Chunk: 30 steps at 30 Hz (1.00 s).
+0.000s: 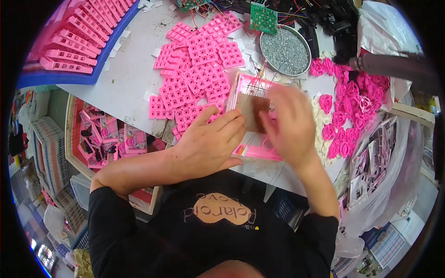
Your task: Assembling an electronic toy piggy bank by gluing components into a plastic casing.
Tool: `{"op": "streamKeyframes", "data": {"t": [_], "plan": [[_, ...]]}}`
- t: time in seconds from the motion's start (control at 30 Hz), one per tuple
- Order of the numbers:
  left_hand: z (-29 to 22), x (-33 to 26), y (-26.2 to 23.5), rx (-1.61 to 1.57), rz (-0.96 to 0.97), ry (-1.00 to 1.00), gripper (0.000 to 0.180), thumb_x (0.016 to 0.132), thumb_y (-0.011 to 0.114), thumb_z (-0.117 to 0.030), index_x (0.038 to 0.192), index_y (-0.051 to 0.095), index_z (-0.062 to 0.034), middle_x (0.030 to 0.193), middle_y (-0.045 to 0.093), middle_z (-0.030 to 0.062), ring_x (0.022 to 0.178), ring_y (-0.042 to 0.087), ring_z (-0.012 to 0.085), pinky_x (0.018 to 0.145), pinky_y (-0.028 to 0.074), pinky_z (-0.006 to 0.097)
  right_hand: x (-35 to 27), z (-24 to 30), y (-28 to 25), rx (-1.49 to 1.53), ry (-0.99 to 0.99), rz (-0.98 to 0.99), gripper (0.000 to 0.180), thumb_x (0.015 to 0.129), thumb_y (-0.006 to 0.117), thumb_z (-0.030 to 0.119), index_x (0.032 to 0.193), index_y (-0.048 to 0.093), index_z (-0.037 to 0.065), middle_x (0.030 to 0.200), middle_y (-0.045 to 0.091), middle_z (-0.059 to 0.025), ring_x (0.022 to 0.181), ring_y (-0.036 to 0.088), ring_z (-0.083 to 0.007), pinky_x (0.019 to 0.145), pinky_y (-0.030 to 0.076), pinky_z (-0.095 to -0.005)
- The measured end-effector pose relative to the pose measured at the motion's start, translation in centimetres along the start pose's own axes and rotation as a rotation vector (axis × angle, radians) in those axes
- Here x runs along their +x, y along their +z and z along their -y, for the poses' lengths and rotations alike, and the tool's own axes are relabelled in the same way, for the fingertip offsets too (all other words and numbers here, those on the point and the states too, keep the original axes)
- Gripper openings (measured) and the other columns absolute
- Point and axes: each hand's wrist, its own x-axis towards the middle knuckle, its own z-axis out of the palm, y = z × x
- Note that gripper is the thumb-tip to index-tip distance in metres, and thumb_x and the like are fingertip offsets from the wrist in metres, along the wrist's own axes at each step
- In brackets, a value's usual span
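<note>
A pink plastic casing (255,151) lies on the table in front of me, with a brown circuit board (248,107) over its middle. Thin wires run from the board toward the far side. My left hand (208,139) rests along the casing's left side, palm down, fingers stretched out with the tips at the board's left edge. Over the board's right part is my right hand (292,125), smeared by motion, so whether its fingers grip the board cannot be made out. Pink keypad-like pieces (190,88) lie heaped beside my left hand.
A round tin (308,62) of small screws stands behind the casing, near a green circuit board (263,18). Pink rose-shaped parts (357,106) pile up at right, beside cream pieces (320,123). A blue tray (88,78) holds pink casings; a crate (69,139) sits lower left.
</note>
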Motion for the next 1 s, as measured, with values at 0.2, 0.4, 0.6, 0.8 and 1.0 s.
{"op": "streamKeyframes", "data": {"t": [0.2,0.4,0.6,0.8,1.0], "plan": [[0.9,0.4,0.0,-0.060,0.024,0.028,0.070,0.081,0.074,-0.047,0.129,0.060,0.0006,0.137,0.058,0.0134,0.133,0.051,0.0246,0.098,0.041,0.043,-3.6,2.9,0.9,-0.056,-0.092,0.205,0.048,0.085,0.061,0.018,0.125,0.065,-0.007,0.139,0.059,-0.0205,0.135,0.051,-0.0350,0.113,0.035,-0.0558],[0.6,0.0,-0.3,0.114,0.091,0.106,0.069,0.081,0.073,-0.045,0.132,0.060,-0.0010,0.141,0.056,0.0121,0.136,0.049,0.0242,0.095,0.042,0.043,-2.4,2.6,-0.6,-0.113,-0.160,0.299,0.049,0.085,0.059,0.017,0.126,0.064,-0.009,0.140,0.059,-0.0215,0.136,0.050,-0.0356,0.113,0.037,-0.0517],[1.1,-0.6,0.3,0.085,0.032,0.095,0.070,0.080,0.074,-0.044,0.134,0.059,-0.0022,0.143,0.056,0.0115,0.136,0.051,0.0231,0.093,0.043,0.042,-2.3,1.6,-0.3,-0.002,-0.172,0.241,0.048,0.080,0.062,0.012,0.123,0.064,-0.011,0.138,0.059,-0.0237,0.133,0.054,-0.0358,0.109,0.043,-0.0475],[2.3,0.4,-0.2,-0.056,0.055,0.099,0.069,0.078,0.077,-0.041,0.133,0.061,-0.0024,0.140,0.059,0.0109,0.133,0.054,0.0222,0.091,0.043,0.041,-2.1,3.1,-0.2,-0.220,-0.192,0.325,0.051,0.082,0.058,0.014,0.127,0.063,-0.008,0.141,0.058,-0.0216,0.133,0.052,-0.0351,0.107,0.043,-0.0471],[2.0,-0.9,-0.1,0.053,0.029,0.174,0.065,0.081,0.073,-0.039,0.135,0.059,-0.0054,0.139,0.056,0.0089,0.134,0.051,0.0211,0.093,0.044,0.045,-3.5,3.0,0.0,-0.065,-0.157,0.274,0.048,0.086,0.056,0.017,0.126,0.063,-0.009,0.142,0.055,-0.0254,0.131,0.050,-0.0369,0.103,0.044,-0.0472]]}}
